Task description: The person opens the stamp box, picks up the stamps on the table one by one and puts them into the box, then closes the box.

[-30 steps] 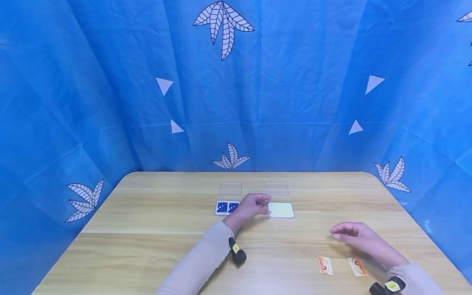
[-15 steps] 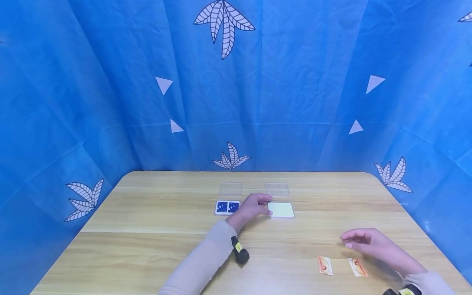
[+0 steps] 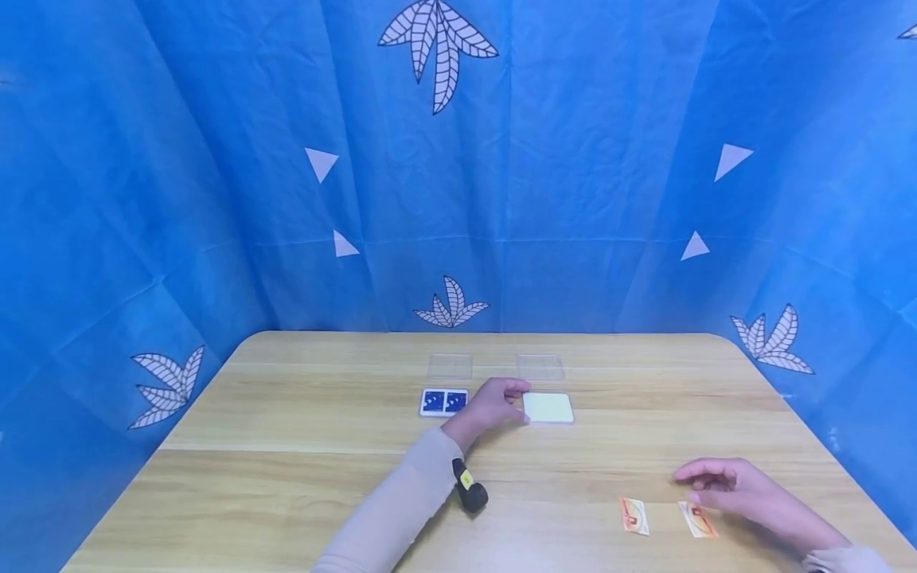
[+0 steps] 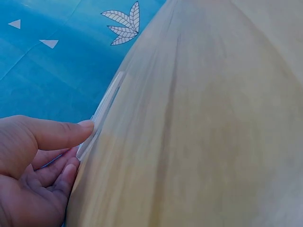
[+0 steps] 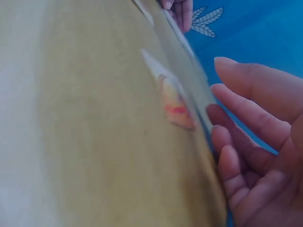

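Note:
My left hand (image 3: 490, 404) holds the left end of a shallow clear case with a pale yellow-white inside (image 3: 548, 407), lying flat on the table. In the left wrist view, the thumb and fingers grip the edge of this thin clear case (image 4: 108, 101). My right hand (image 3: 748, 495) hovers with fingers loosely bent over two small orange-and-white packets. One packet (image 3: 698, 520) lies just under its fingertips; the other packet (image 3: 634, 516) is farther left. Nothing shows between the fingers of the right hand (image 5: 255, 127) in the right wrist view, with a blurred packet (image 5: 175, 104) beside them.
Left of the left hand lies a similar case (image 3: 433, 414) with two dark blue-and-white pieces in it. Two clear, flat rectangular pieces (image 3: 450, 366) (image 3: 540, 368) lie behind the cases. A blue patterned curtain (image 3: 587, 199) surrounds the wooden table's (image 3: 286, 493) back and sides.
My right hand has moved right and nearer to me, ending over the right packet. The left hand stays at the pale case, and the packets have not moved.

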Motion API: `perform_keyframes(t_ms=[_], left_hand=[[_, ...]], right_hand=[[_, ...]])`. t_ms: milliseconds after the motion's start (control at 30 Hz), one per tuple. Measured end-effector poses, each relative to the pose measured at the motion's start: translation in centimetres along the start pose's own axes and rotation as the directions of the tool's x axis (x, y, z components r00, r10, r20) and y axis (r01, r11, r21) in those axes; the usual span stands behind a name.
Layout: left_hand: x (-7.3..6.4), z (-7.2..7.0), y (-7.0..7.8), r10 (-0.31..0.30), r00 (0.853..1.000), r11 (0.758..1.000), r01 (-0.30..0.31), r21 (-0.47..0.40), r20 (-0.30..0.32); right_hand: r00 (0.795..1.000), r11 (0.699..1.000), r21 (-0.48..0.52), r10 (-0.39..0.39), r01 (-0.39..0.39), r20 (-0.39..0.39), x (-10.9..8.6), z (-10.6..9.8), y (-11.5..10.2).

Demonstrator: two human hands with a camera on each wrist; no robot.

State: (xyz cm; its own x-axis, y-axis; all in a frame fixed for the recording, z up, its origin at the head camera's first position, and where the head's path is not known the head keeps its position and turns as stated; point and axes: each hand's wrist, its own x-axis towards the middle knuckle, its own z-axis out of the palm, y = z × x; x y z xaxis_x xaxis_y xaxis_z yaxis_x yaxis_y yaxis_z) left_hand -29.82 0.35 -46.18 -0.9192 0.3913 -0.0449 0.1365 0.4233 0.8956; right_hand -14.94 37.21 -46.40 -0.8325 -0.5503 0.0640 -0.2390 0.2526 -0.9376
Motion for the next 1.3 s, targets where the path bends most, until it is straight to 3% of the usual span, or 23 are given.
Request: perform_keyframes(t_ms=[233, 633, 1067, 1300], left_hand=[[0.0, 0.0, 0.2, -0.009, 1.0, 1.0, 0.008, 0.018, 0.015], [0.0, -0.4, 0.2, -0.004, 1.0, 1.0, 0.004, 0.018, 0.021], [0.0, -0.6, 0.1, 0.011, 1.0, 1.0, -0.012, 0.019, 0.023], [0.1, -0.4, 0.0, 0.01, 0.999, 1.0, -0.011, 0.016, 0.031]], right_hand=[[0.996, 0.999, -0.045, -0.004, 0.0, -0.085, -0.6, 0.0, 0.5], [0.988, 0.981, -0.141, -0.144, 0.135, -0.055, -0.7, -0.5, 1.0], [0.986, 0.982, -0.105, -0.162, 0.157, -0.043, -0.7, -0.2, 1.0], [0.989, 0.986, -0.108, -0.137, 0.13, -0.058, -1.0, -0.1, 1.2]])
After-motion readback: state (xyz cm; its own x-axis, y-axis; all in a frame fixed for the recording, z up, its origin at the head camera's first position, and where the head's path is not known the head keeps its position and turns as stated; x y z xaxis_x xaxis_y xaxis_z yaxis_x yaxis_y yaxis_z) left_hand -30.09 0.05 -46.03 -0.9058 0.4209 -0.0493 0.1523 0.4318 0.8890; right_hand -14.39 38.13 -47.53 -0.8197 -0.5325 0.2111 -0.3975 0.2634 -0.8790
